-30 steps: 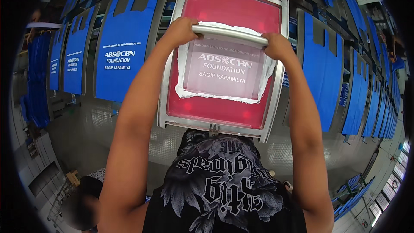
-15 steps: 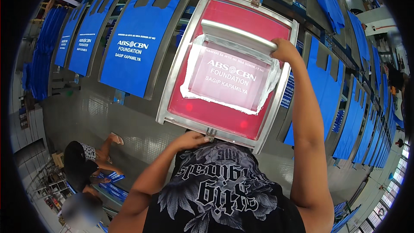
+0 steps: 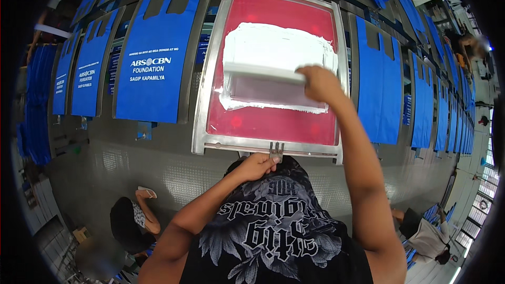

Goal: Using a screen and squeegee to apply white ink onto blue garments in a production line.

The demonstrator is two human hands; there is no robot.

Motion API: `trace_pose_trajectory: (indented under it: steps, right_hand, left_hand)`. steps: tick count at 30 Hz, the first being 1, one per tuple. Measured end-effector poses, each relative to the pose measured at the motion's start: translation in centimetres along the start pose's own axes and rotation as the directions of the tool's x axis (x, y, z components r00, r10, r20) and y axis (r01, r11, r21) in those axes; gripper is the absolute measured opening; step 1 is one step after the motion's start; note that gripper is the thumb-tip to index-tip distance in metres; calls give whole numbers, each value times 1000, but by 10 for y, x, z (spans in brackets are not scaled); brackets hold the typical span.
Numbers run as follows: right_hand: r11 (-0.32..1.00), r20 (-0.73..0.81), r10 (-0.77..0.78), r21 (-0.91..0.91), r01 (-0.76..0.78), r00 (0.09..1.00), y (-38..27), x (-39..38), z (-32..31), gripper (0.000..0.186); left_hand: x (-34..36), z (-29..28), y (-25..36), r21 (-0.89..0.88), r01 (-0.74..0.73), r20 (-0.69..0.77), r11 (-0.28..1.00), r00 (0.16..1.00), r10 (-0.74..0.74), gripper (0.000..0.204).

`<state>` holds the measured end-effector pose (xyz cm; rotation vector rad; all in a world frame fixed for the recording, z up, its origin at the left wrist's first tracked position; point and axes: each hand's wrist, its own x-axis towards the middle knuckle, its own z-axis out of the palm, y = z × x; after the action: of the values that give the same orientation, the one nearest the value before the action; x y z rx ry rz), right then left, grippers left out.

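Note:
A screen-printing frame (image 3: pixel 202 126) of silver metal with a red mesh (image 3: pixel 279 129) lies in front of me, a broad patch of white ink (image 3: pixel 273 42) across it. My right hand (image 3: pixel 318 84) is closed on the right end of a pale squeegee (image 3: pixel 260 71), which lies crosswise in the ink, with a purplish band of screen showing below it. My left hand (image 3: pixel 258 165) is closed on the metal clamp (image 3: pixel 276 152) at the middle of the frame's near edge.
Rows of boards hold blue bags (image 3: pixel 150 94) to the left and right (image 3: pixel 376 115). More blue bags (image 3: pixel 37 89) hang at far left. People crouch or sit at lower left (image 3: pixel 126 223) and lower right (image 3: pixel 421 236); another (image 3: pixel 468 47) is at upper right.
My left hand has left the squeegee for the near clamp. My right hand has drawn the squeegee toward me, and white ink now covers much of the stencil that showed earlier.

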<state>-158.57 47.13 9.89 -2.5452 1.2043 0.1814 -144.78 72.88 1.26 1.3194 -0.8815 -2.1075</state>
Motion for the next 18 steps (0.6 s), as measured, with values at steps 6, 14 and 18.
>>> trace_pose_trajectory:
  steps: [6,14,18]
  right_hand:
    - [997,-192,-37,64,50,981,-49,-111,43,40]
    - [990,-233,82,129,-53,969,36,-102,28,31]
    - [856,-197,162,515,-38,967,94,-99,63,33]
  left_hand:
    - [14,-1,-11,140,89,-62,986,995,-80,48]
    - [19,-1,-32,291,255,-294,922,941,-167,58]
    - [6,-3,7,716,262,-350,647,937,8,57]
